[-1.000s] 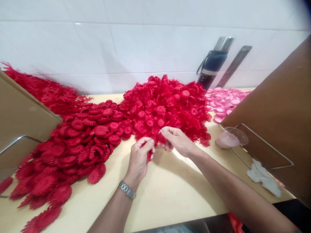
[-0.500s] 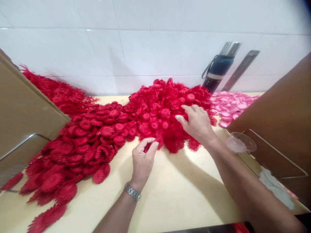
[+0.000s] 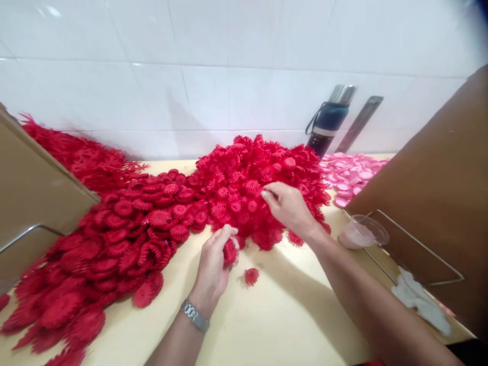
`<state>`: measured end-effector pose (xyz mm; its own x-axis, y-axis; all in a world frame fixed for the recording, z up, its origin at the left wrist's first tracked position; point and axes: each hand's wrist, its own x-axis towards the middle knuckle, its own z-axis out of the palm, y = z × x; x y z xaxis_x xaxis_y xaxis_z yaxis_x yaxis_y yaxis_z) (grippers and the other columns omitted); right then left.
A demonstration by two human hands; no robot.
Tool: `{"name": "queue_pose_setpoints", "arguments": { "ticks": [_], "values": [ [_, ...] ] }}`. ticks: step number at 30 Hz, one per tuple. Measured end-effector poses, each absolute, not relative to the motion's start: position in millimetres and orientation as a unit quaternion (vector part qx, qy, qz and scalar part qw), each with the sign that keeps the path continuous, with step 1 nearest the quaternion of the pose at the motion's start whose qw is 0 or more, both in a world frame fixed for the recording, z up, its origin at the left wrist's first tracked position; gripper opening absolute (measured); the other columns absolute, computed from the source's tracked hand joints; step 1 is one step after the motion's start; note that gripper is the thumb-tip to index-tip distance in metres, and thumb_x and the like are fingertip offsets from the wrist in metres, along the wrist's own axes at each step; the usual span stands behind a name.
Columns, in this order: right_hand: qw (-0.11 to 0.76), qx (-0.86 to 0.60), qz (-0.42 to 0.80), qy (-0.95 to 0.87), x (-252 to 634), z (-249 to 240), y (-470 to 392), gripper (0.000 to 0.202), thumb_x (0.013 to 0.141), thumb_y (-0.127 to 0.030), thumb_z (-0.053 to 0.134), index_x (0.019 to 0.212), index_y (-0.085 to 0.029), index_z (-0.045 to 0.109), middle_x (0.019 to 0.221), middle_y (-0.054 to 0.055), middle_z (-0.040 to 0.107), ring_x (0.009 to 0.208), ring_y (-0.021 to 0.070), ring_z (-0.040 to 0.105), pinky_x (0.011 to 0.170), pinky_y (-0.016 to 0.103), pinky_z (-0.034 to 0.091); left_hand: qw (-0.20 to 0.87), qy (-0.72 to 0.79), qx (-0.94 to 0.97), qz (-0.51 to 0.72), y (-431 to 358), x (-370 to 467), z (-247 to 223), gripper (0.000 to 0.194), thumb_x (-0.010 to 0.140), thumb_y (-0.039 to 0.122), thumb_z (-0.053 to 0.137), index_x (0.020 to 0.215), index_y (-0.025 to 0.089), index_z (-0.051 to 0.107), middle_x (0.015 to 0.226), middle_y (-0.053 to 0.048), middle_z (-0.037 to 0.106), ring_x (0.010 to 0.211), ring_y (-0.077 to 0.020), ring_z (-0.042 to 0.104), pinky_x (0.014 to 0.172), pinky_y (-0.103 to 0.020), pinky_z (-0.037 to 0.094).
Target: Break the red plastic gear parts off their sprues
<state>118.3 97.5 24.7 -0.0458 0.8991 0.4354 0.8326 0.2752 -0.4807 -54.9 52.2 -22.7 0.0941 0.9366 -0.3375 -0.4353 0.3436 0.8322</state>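
Observation:
My left hand (image 3: 212, 264), with a metal-banded watch at its wrist, is curled around red fringed flower pieces (image 3: 230, 252) just in front of the middle heap. How many it holds I cannot make out. My right hand (image 3: 290, 206) is at the right face of the heap of red fringed flower pieces (image 3: 236, 178), thumb and fingers drawn together in a pinch. What sits between those fingertips is too small or hidden to tell. One loose red flower piece (image 3: 251, 277), slightly blurred, is to the right of my left hand, over the tabletop (image 3: 274, 315).
Flatter red discs (image 3: 125, 249) spread across the left, with spiky red pieces (image 3: 87, 157) behind. Pink discs (image 3: 353, 173) lie at the back right near a dark blue bottle (image 3: 328, 124). Cardboard panels (image 3: 427, 193) flank both sides. A clear plastic cup (image 3: 362, 233) and white cloth (image 3: 419, 300) are right.
My left hand has drawn back slightly and turned, showing red pieces in its grip. My right hand has moved down and left, its fingers closing. A loose flower piece now appears before the heap.

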Motion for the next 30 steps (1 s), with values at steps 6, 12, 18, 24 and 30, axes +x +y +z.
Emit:
{"name": "queue_pose_setpoints", "arguments": {
  "ticks": [6, 12, 18, 24, 30],
  "values": [
    [0.304, -0.59, -0.057, -0.746, 128.6, 30.5, 84.9, 0.024, 0.084, -0.027, 0.052, 0.102, -0.015, 0.061, 0.098, 0.012, 0.058, 0.092, 0.0242, 0.051, 0.081, 0.037, 0.039, 0.693, 0.42, 0.176, 0.559, 59.4, -63.9, -13.3, 0.026, 0.077, 0.038, 0.059, 0.073, 0.013, 0.059, 0.054, 0.001, 0.052, 0.047, -0.009, 0.047, 0.041, -0.02, 0.036],
    [0.094, -0.392, 0.187, -0.896, 82.1, -9.5, 22.3, 0.011, 0.077, -0.01, 0.054, 0.083, -0.016, 0.061, 0.081, 0.003, 0.056, 0.065, 0.0112, 0.052, 0.054, 0.02, 0.037, 0.645, 0.411, 0.152, 0.626, 62.2, -69.4, -10.4, 0.025, 0.075, 0.039, 0.06, 0.078, 0.014, 0.06, 0.058, 0.001, 0.056, 0.052, -0.0106, 0.052, 0.045, -0.022, 0.041],
    [0.224, -0.407, 0.123, -0.877, 94.5, 8.1, 58.9, 0.023, 0.081, -0.002, 0.044, 0.074, -0.016, 0.061, 0.075, 0.003, 0.058, 0.07, 0.0121, 0.053, 0.059, 0.021, 0.041, 0.689, 0.383, 0.185, 0.586, 60.7, -66.6, -13.7, 0.022, 0.062, 0.011, 0.062, 0.083, 0.012, 0.059, 0.066, -0.003, 0.064, 0.057, -0.013, 0.058, 0.051, -0.024, 0.045],
    [0.313, -0.55, -0.03, -0.774, 111.4, 46.9, 102.0, 0.017, 0.082, -0.019, 0.055, 0.096, -0.014, 0.064, 0.097, 0.011, 0.06, 0.092, 0.0235, 0.053, 0.083, 0.037, 0.042, 0.669, 0.414, 0.234, 0.572, 59.3, -60.8, -18.4, 0.021, 0.06, 0.009, 0.062, 0.08, 0.01, 0.06, 0.069, -0.004, 0.065, 0.057, -0.0122, 0.059, 0.055, -0.024, 0.046],
    [0.311, -0.485, 0.382, -0.723, 80.1, 9.8, 66.7, 0.019, 0.08, -0.035, 0.058, 0.078, -0.017, 0.06, 0.067, 0.0, 0.062, 0.059, 0.0126, 0.056, 0.053, 0.022, 0.042, 0.566, 0.446, 0.306, 0.622, 53.7, -55.1, -25.5, 0.013, 0.062, 0.013, 0.065, 0.075, 0.013, 0.063, 0.067, 0.001, 0.062, 0.055, -0.0083, 0.055, 0.053, -0.02, 0.044]
  ]
}}
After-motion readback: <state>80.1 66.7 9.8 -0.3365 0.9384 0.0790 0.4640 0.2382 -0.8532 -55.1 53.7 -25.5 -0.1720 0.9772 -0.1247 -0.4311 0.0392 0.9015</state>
